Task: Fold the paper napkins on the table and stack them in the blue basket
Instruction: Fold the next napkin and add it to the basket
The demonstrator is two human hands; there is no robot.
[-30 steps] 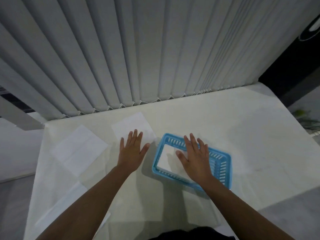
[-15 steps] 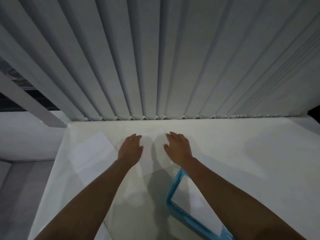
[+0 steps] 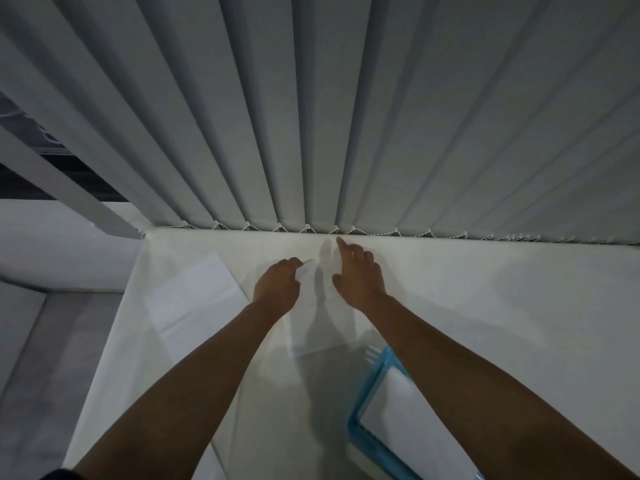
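A white paper napkin lies flat on the table in front of me, near the far edge. My left hand pinches its far left corner, which is lifted a little. My right hand rests on the napkin's far right part with fingers spread, the forefinger stretched toward the blinds. The blue basket sits at the lower right, partly under my right forearm, with a folded white napkin inside. Another unfolded napkin lies to the left.
Grey vertical blinds hang right behind the white table. The table's left edge drops to a grey floor. Part of another sheet shows at the bottom edge between my forearms.
The view has tilted up and closed in on the far edge. Both hands reached farther forward on the napkin; my left fingers closed on its far corner and lifted it.
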